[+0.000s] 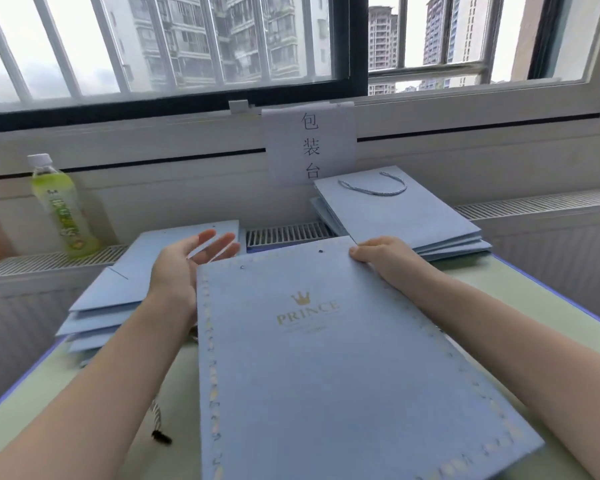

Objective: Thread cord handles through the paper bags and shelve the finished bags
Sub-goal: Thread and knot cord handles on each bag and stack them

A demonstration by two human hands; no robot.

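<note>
On the pale-green counter (pixel 548 299), I am pinching the bag (pixel 326 358) corner with my right hand (pixel 381 252); my left hand (pixel 187 261) is spread; next, feed cord (pixel 157 415) through the punched holes.

My left hand (pixel 179 268) is raised with the palm turned inward and up, its fingers (pixel 219 247) straight and spread, the thumb apart, holding nothing. The left forearm runs bare from the lower left corner up toward the middle of the view. My right hand (pixel 383 256) lies knuckles up, its fingers (pixel 359 252) curled under at the tips and pinching the top corner of the paper bag (pixel 326 358). The right forearm comes in bare from the lower right edge and slants up and inward, lying over the bag's right border.
</note>
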